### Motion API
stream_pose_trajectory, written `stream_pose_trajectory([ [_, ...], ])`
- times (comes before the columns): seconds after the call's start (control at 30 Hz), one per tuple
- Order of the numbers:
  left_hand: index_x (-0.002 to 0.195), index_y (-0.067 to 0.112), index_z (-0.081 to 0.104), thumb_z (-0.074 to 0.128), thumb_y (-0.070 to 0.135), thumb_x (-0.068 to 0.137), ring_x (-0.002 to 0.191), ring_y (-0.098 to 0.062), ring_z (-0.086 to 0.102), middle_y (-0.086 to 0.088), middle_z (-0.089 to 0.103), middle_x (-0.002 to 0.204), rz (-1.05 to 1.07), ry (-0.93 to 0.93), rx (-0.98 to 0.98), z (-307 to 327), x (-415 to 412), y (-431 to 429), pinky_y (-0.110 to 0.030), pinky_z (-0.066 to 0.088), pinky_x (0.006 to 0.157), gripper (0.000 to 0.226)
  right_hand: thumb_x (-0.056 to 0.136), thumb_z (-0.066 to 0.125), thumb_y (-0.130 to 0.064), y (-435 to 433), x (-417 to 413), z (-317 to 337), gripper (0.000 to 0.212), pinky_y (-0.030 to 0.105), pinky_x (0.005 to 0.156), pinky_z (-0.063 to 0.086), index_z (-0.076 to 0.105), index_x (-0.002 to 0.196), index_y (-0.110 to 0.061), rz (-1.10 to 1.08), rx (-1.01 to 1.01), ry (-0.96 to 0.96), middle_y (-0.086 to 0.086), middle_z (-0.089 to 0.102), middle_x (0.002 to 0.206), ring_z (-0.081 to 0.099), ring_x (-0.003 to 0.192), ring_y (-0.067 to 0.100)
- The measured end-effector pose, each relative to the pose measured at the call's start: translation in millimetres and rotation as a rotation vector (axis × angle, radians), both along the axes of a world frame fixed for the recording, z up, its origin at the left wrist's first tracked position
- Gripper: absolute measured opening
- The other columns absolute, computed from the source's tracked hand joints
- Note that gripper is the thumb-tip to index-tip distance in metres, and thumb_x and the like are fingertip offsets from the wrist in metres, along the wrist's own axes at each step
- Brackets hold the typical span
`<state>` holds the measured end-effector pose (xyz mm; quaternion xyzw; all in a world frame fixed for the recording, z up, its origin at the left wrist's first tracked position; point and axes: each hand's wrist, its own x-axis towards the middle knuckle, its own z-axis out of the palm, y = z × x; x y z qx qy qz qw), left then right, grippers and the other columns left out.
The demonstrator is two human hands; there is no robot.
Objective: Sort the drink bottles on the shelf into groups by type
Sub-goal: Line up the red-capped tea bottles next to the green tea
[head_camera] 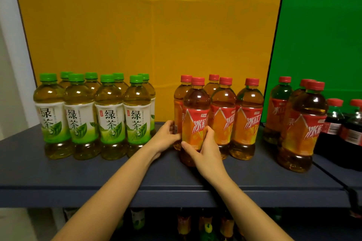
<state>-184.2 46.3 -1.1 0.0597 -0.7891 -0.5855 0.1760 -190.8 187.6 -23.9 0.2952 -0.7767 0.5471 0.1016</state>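
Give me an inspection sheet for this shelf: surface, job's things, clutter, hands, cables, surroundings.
Surface: dark shelf, bottles standing upright.
Job's things: green tea bottles grouped at left; red tea bottles mid-shelf; a separate red tea trio at right; cola bottles far right.
Clutter: nothing seen.
Hands: right hand grips the front red tea bottle; left hand holds the rear red tea bottle beside it.
Cables: nothing seen.
Surroundings: yellow backdrop; green backdrop at right; more bottles on the dim lower shelf.
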Motion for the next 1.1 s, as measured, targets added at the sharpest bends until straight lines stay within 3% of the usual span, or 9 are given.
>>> stream_pose_trajectory([
  [0.1,0.129,0.009,0.035,0.060,0.012,0.087,0.111,-0.016,0.054,-0.005,0.054,0.123,-0.002,-0.025,-0.134,-2.2,-1.3,-3.8,-0.032,0.047,0.095,0.049,0.083,0.066,-0.029,-5.6,0.4,0.3,0.083,0.033,0.105,0.038,0.012,0.144,-0.012,-0.006,0.000,-0.014,0.005,0.039,0.141,0.041,0.128,0.019],
  [0.17,0.130,0.010,0.031,0.058,0.015,0.088,0.116,-0.018,0.053,-0.007,0.053,0.127,0.028,-0.007,-0.141,-6.3,-0.3,-5.8,-0.039,0.044,0.101,0.050,0.084,0.065,-0.026,-11.7,0.2,1.5,0.086,0.039,0.110,0.033,0.006,0.145,-0.010,-0.016,0.011,-0.020,0.008,0.032,0.146,0.033,0.134,0.021],
  [0.33,0.128,0.007,0.031,0.057,0.015,0.090,0.107,-0.014,0.053,-0.007,0.054,0.122,0.097,0.032,-0.050,-9.8,0.4,-7.7,-0.028,0.045,0.090,0.047,0.088,0.061,-0.022,-24.2,-3.4,7.5,0.087,0.035,0.113,0.026,-0.002,0.145,-0.006,-0.066,0.043,-0.074,0.012,0.017,0.149,0.022,0.139,0.025],
  [0.5,0.126,0.006,0.037,0.056,0.019,0.090,0.118,-0.023,0.048,-0.013,0.045,0.128,0.239,0.039,-0.229,-15.7,-6.6,-8.7,-0.036,0.041,0.101,0.042,0.088,0.061,-0.018,-34.2,-5.3,11.4,0.087,0.036,0.113,0.024,-0.004,0.145,-0.005,-0.117,0.041,-0.113,0.014,0.017,0.149,0.021,0.140,0.026],
  [0.8,0.132,0.005,0.026,0.053,0.009,0.091,0.127,-0.026,0.043,-0.015,0.043,0.138,0.263,0.082,-0.188,-16.1,-9.3,-11.0,-0.044,0.037,0.107,0.050,0.086,0.061,-0.010,-50.6,-17.6,17.5,0.087,0.043,0.116,0.020,-0.002,0.146,-0.007,-0.205,-0.012,-0.152,0.013,0.016,0.152,0.016,0.142,0.028],
  [1.1,0.133,0.007,0.029,0.052,0.010,0.092,0.127,-0.023,0.044,-0.010,0.045,0.138,0.263,0.098,-0.163,-18.1,-11.7,-11.9,-0.035,0.037,0.105,0.047,0.086,0.062,-0.013,-57.4,-30.8,19.9,0.084,0.039,0.114,0.023,0.004,0.147,-0.009,-0.288,-0.028,-0.159,0.014,0.024,0.151,0.023,0.140,0.028],
])
